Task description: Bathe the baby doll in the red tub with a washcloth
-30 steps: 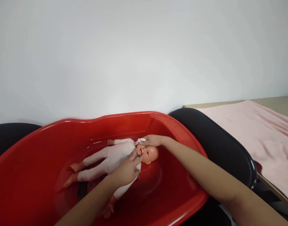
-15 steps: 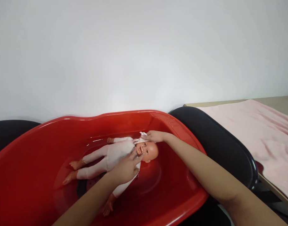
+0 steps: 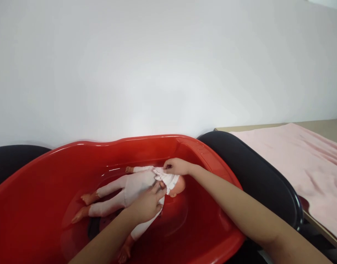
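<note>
A baby doll (image 3: 135, 187) in a pale pink suit lies on its back inside a red plastic tub (image 3: 201, 227), head to the right. A small white cloth (image 3: 168, 179) lies spread over the doll's face. My right hand (image 3: 177, 166) pinches the cloth's far edge above the head. My left hand (image 3: 147, 204) rests on the doll's chest and shoulder, with its fingertips touching the cloth's near edge.
A black seat or tub edge (image 3: 253, 172) sits right of the red tub, and another dark shape (image 3: 14, 157) shows at the far left. A pink towel (image 3: 303, 157) covers a table at the right. A plain white wall stands behind.
The white cloth, held bunched beside the doll's head before, now lies drawn over its face. My right hand moved slightly toward the doll; my left hand stayed on its chest.
</note>
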`<control>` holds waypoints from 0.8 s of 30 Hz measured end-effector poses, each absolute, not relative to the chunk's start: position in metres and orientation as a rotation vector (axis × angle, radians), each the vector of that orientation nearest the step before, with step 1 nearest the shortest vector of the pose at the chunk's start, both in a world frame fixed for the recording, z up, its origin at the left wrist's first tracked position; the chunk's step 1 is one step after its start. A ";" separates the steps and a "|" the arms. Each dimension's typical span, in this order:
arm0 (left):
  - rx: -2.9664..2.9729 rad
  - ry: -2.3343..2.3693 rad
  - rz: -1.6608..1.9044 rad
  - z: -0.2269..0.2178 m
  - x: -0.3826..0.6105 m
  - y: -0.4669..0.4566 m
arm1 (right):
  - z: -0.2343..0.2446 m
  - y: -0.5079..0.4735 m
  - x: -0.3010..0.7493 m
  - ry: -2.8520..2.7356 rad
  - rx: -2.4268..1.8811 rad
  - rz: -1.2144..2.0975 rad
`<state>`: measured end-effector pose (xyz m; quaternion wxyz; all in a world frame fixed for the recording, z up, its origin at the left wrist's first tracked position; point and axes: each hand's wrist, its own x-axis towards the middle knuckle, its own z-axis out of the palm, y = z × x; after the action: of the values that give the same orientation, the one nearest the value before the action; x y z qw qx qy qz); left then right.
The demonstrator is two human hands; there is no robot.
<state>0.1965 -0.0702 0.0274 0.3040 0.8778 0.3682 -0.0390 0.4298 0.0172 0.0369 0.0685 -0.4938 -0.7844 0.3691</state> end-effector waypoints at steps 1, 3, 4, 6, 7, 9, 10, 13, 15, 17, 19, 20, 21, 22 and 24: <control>2.315 0.983 -0.119 0.027 0.197 -0.070 | 0.035 0.016 0.427 -2.428 -1.432 1.026; 2.302 1.001 -0.127 0.025 0.198 -0.070 | 0.033 0.012 0.423 -2.530 -1.275 0.999; 2.299 1.010 -0.124 0.025 0.198 -0.070 | 0.031 0.011 0.421 -2.560 -1.233 1.054; 2.296 1.027 -0.093 0.024 0.198 -0.071 | 0.030 0.008 0.422 -2.564 -1.280 1.209; 2.293 1.030 -0.077 0.023 0.198 -0.072 | 0.029 0.008 0.423 -2.545 -1.342 1.272; 2.278 1.023 -0.063 0.023 0.197 -0.072 | 0.030 0.008 0.426 -2.493 -1.470 1.324; 2.274 1.011 -0.057 0.023 0.196 -0.072 | 0.031 0.009 0.428 -2.475 -1.524 1.311; 2.285 0.965 -0.033 0.022 0.195 -0.071 | 0.037 0.012 0.432 -2.446 -1.747 1.192; 2.296 0.951 -0.006 0.022 0.195 -0.072 | 0.040 0.014 0.434 -2.424 -1.948 1.147; 2.286 0.957 0.008 0.022 0.194 -0.072 | 0.042 0.016 0.435 -2.383 -2.101 1.156; 2.269 0.966 -0.005 0.023 0.193 -0.073 | 0.041 0.017 0.436 -2.358 -2.121 1.168; 2.267 0.965 -0.011 0.023 0.193 -0.073 | 0.041 0.016 0.436 -2.363 -2.065 1.170; 2.273 0.961 -0.015 0.023 0.193 -0.073 | 0.040 0.016 0.435 -2.378 -1.979 1.176; 2.283 0.960 -0.018 0.023 0.193 -0.073 | 0.039 0.015 0.435 -2.386 -1.876 1.190; 2.306 0.968 -0.023 0.023 0.194 -0.072 | 0.036 0.013 0.433 -2.376 -1.653 1.257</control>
<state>0.1936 -0.0719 0.0226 0.3149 0.8752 0.3672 -0.0086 0.4334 0.0130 0.0358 -0.0070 -0.5239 -0.7529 0.3982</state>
